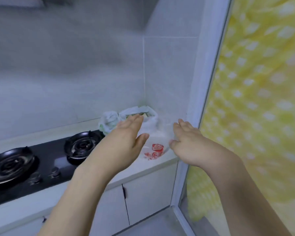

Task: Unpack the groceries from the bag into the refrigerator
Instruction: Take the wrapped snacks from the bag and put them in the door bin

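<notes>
Over in the worktop (160, 160) corner, both hands, left (126, 138) and right (189, 143), spread flat and holding nothing, flank the thin white plastic bag (153, 132) — probably light, floppy, slippery; gather its rolled rim.

Plastic, tile, glass and cloth

Thin, crinkled white plastic bag (150, 124) with red print; glossy black glass hob (46, 160) with dark metal burners (83, 144); smooth pale tiles (169, 68); smooth matt table (160, 160); yellow dotted cloth curtain (262, 99).

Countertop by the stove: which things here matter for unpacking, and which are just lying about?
For the job:
white bag with red print
smaller white bag
left hand, open
right hand, open

Lying about:
gas stove
yellow curtain
cabinet doors
</notes>
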Action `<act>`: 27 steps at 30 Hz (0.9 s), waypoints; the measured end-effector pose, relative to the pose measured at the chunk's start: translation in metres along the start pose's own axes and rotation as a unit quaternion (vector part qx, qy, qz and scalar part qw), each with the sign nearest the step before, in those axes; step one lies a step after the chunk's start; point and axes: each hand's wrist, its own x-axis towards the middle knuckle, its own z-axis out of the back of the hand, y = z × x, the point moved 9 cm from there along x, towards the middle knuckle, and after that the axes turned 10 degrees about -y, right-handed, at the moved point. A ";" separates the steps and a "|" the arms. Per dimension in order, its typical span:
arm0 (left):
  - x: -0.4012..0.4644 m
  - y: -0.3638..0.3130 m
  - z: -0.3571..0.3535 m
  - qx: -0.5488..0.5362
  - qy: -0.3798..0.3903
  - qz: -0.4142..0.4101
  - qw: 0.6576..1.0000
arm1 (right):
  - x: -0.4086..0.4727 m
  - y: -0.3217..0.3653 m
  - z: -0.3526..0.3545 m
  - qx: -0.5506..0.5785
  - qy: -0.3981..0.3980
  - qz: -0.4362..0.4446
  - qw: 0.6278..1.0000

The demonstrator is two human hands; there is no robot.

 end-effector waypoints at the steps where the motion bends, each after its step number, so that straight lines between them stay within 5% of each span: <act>1: -0.002 0.018 0.006 0.008 -0.006 0.019 1.000 | 0.010 0.015 -0.008 0.003 0.011 0.017 1.000; 9: 0.008 0.117 0.021 0.038 -0.020 0.089 0.995 | 0.078 0.087 -0.050 0.004 0.054 0.083 0.995; 27: 0.179 0.178 -0.060 0.017 0.025 0.099 0.995 | 0.279 0.037 -0.056 0.001 0.049 0.072 0.996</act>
